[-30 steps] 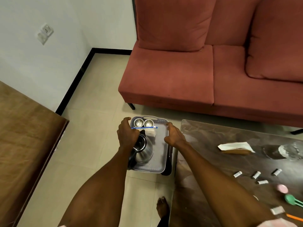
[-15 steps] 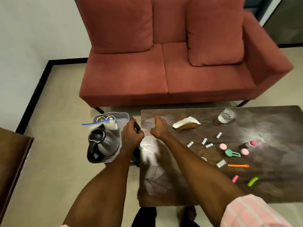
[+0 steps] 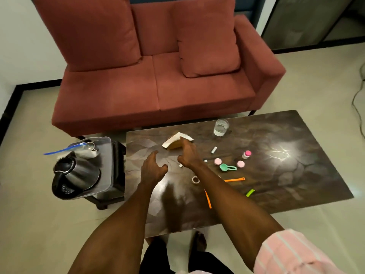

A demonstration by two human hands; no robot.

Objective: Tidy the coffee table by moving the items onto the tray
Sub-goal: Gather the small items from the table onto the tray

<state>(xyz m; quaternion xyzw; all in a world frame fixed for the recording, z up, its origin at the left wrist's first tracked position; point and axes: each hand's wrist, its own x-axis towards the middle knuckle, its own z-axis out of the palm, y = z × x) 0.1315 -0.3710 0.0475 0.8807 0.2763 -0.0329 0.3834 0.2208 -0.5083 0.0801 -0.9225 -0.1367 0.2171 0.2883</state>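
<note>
A grey tray [image 3: 108, 161] sits on a dark stool left of the coffee table [image 3: 276, 165]. On the tray stand a steel kettle [image 3: 76, 176], two small steel cups [image 3: 89, 145] and a blue-edged bag. My left hand [image 3: 153, 169] hovers over the table's left part, fingers relaxed, holding nothing. My right hand [image 3: 188, 155] reaches to a white napkin with a brown piece under it [image 3: 175, 142], fingertips at its edge. Several small items lie on the table: a glass of water [image 3: 220, 127], pink caps [image 3: 217, 161], a green clip [image 3: 227, 167], orange strips [image 3: 234, 179].
A red sofa [image 3: 158, 86] stands behind the table. A tape ring [image 3: 195, 179], a lime clip [image 3: 250, 192], a small pink-capped bottle [image 3: 246, 154] and white tubes [image 3: 214, 150] also lie on the tabletop. My feet are at the table's near edge.
Both hands have left the tray and moved right over the table. The right hand has reached the napkin. The view has swung right, showing the whole table.
</note>
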